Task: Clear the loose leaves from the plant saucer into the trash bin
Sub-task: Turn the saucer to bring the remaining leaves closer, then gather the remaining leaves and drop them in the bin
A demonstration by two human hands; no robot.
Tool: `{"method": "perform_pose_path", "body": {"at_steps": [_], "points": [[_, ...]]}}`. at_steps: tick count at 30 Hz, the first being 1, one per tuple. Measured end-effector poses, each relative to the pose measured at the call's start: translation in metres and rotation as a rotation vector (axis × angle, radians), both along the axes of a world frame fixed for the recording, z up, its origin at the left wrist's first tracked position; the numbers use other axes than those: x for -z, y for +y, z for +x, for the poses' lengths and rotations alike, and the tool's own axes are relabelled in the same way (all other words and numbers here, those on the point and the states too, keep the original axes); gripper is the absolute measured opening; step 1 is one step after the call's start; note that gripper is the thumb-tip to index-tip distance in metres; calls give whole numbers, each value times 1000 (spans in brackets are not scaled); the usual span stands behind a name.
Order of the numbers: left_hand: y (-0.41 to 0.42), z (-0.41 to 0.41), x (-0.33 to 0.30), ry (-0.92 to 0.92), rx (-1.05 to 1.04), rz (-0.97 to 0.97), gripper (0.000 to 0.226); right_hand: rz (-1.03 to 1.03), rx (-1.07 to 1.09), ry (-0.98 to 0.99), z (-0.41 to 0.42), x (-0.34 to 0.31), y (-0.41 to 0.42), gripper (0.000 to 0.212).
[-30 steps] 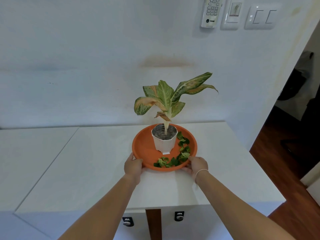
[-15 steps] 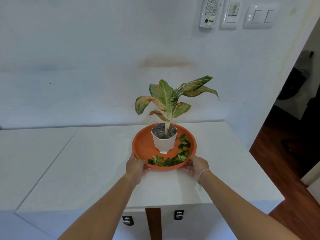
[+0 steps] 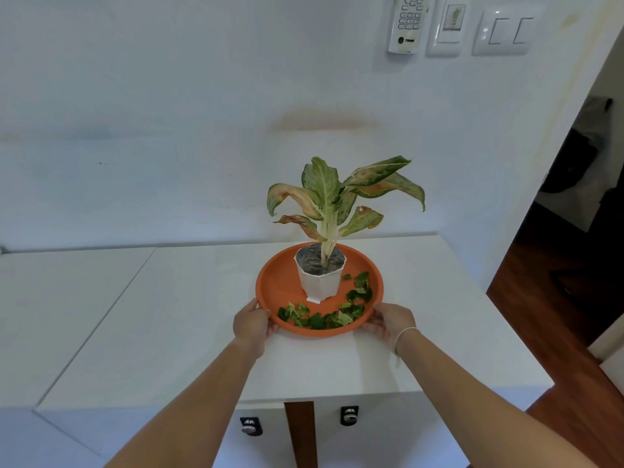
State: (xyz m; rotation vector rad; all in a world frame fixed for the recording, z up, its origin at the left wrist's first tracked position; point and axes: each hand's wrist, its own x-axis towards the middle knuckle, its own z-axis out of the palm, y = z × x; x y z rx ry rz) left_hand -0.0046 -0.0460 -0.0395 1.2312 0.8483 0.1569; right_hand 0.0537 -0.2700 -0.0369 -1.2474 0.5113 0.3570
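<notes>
Between the fingers of the left hand (image 3: 254, 324) and right hand (image 3: 391, 321), both clasping its near rim, the orange saucer (image 3: 277, 282) carries loose leaves (image 3: 324, 315) and a potted plant (image 3: 320, 275) on the desk (image 3: 169, 315).

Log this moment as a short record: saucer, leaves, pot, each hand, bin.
saucer: orange saucer on the white counter
leaves: loose leaves along the saucer's near and right inner edge
pot: white pot upright in the saucer
left hand: left hand grips the near-left rim
right hand: right hand grips the near-right rim
bin: not in view
</notes>
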Motion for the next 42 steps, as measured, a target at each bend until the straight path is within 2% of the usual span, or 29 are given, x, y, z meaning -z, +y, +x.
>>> {"method": "perform_pose_path", "body": {"at_steps": [5, 14, 24, 28, 30, 32, 34, 36, 39, 42], "points": [[-13, -4, -5, -45, 37, -44, 53, 1, 40, 13, 0, 4, 5, 15], [-26, -7, -5, -59, 68, -112, 68, 18, 75, 9, -7, 6, 11, 11], [-29, -5, -8, -38, 68, -87, 66, -27, 42, 8, -2, 4, 7, 13], [-28, -4, -7, -13, 81, -17, 65, -84, 16, 4, 1, 4, 6, 15], [-26, -2, -4, 16, 105, 102, 65, -151, -2, -9, 2, 6, 5, 14], [-24, 0, -3, 56, 151, 336, 58, -272, -32, -57, 2, 7, 4, 11], [-25, 1, -5, 106, 222, 601, 52, -416, -49, -110, 1, 5, 2, 27], [-25, 3, -6, 182, 314, 834, 59, -585, -80, -199, 0, -1, -1, 43], [-25, 7, -8, 243, 463, 1083, 65, -880, -259, -401, 5, -9, -6, 56], [-25, 12, -9, 315, 615, 1224, 67, -1044, -495, -497, 15, -13, -10, 67]]}}
